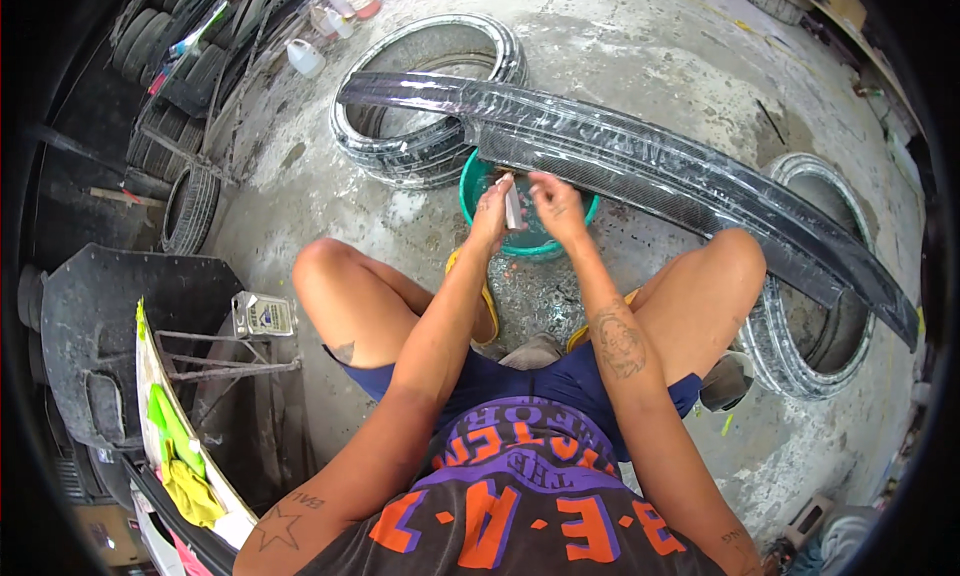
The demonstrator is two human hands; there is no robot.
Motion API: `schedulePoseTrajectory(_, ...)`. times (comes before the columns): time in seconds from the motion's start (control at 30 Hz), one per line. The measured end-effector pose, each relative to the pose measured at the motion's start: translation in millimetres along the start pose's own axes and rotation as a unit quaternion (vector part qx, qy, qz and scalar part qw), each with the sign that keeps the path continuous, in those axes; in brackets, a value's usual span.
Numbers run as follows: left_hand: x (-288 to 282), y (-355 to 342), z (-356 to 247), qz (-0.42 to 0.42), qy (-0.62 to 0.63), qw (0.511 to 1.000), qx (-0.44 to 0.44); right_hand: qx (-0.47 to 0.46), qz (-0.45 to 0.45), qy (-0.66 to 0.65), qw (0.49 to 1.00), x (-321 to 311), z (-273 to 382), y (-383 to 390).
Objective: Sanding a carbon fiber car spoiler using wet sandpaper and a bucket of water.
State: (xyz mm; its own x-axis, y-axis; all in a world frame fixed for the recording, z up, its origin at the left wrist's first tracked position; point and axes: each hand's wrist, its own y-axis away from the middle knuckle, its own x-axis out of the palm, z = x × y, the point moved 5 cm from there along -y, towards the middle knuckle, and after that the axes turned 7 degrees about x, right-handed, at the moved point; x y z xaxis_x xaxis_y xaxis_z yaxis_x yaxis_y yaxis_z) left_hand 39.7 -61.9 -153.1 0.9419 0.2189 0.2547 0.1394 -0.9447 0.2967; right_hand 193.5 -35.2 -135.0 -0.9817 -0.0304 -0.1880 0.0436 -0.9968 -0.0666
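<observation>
My left hand [489, 214] is closed around a pale flat block [514, 206] above a teal bucket [543, 252]. Close by on the right, my right hand [559, 205] has its fingers curled in, slightly blurred; whether anything is in them is hidden. A gap separates the two hands. Just beyond them stretches a long, curved black car-body panel [640, 168] with a carbon-weave look and whitish wet streaks. One end lies over the left tire [400, 162], the other over the right tire [775, 351]. The panel's near edge overhangs the bucket's far rim.
Wet concrete floor [270, 191] surrounds the bucket. A metal can [264, 314] stands left of my knee, beside a black plastic part [140, 326]. Stacked tires [150, 46] and plastic jugs [305, 58] are at the far left. A yellow cloth [190, 489] hangs at the near left.
</observation>
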Motion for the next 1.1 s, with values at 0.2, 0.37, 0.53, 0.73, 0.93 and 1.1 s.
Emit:
schedulePoseTrajectory(0.2, -1, -40, 45, 0.024, -0.252, 0.961, -0.110, 0.129, 0.024, 0.097, 0.987, 4, -41, 7)
schedulePoseTrajectory(0.37, 6, -89, 61, 0.190, -0.693, 0.692, 0.065, 0.164, 0.106, 0.256, 0.947, 3, -58, -15)
schedulePoseTrajectory(0.53, -14, -87, 56, 0.176, -0.576, 0.789, -0.123, 0.217, 0.170, 0.283, 0.919, 17, -79, -33)
schedulePoseTrajectory(0.73, -19, -50, 2, 0.135, -0.184, 0.974, 0.000, 0.490, 0.109, -0.273, 0.820, 52, -80, -8)
schedulePoseTrajectory(0.93, -14, -64, 24, 0.080, -0.464, 0.882, -0.008, 0.470, -0.052, 0.115, 0.874, 49, -111, -21)
schedulePoseTrajectory(1.1, -7, -89, 73, 0.104, -0.599, 0.791, -0.066, 0.377, 0.029, 0.284, 0.881, 52, -150, -50)
